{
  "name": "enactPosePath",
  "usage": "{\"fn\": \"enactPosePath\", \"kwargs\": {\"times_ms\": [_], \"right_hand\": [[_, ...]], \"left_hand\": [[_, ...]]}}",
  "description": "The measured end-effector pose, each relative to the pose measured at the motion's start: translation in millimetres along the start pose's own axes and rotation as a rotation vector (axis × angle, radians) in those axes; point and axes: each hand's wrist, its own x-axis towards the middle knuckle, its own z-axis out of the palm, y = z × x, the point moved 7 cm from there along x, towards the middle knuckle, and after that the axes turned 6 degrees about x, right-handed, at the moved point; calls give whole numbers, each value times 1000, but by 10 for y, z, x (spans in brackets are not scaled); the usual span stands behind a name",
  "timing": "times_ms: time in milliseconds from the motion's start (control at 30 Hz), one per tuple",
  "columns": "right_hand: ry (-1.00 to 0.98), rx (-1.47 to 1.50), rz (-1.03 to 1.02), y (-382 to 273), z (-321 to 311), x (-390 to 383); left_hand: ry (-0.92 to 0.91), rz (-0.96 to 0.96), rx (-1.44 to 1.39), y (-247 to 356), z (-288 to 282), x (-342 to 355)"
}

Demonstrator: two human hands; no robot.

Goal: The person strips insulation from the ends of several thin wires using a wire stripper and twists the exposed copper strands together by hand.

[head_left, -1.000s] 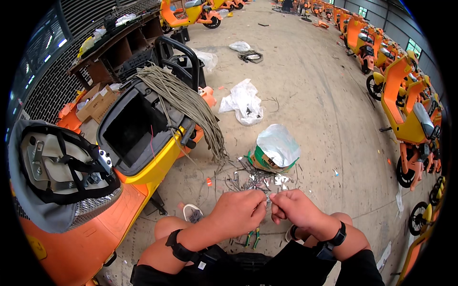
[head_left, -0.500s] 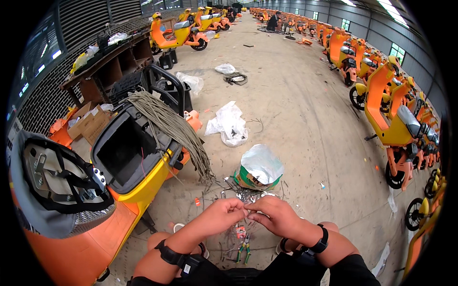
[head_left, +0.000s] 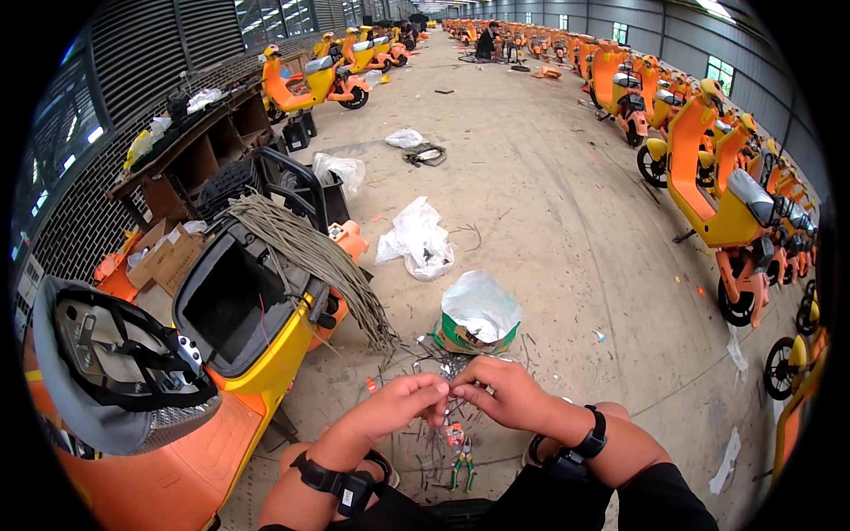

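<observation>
My left hand (head_left: 414, 397) and my right hand (head_left: 498, 387) meet at the fingertips low in the middle of the head view. Each is closed in a pinch, and whatever lies between the fingers is too small to name. Under them, short dark scraps (head_left: 416, 442) litter the concrete floor. A pair of pliers (head_left: 463, 464) with green and yellow handles lies between my feet, beside a small orange-red piece (head_left: 454, 434). Just beyond my hands stands a green sack (head_left: 478, 310) with its whitish mouth open.
On the left stands a yellow-orange scooter (head_left: 257, 380), its seat (head_left: 115, 372) tipped up and a bundle of grey-green cables (head_left: 310, 257) draped over it. Plastic bags (head_left: 416, 239) lie ahead. Rows of scooters (head_left: 699, 186) line the right. A person (head_left: 486, 42) sits far off.
My view has tilted slightly. My hands stay together at nearly the same place, with the left fingers shifted a little and the fingertips still pinched.
</observation>
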Motion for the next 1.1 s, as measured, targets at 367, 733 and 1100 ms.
{"fn": "enactPosePath", "kwargs": {"times_ms": [367,733,1100], "right_hand": [[161,577,417,559,-316,81],[427,680,452,879,-472,-51],[392,623,446,1075,-498,-350]], "left_hand": [[106,-16,-69,-165,-103,333],[0,-85,121,-109,-12,119],[-34,-94,65,-131,7,-121]]}}
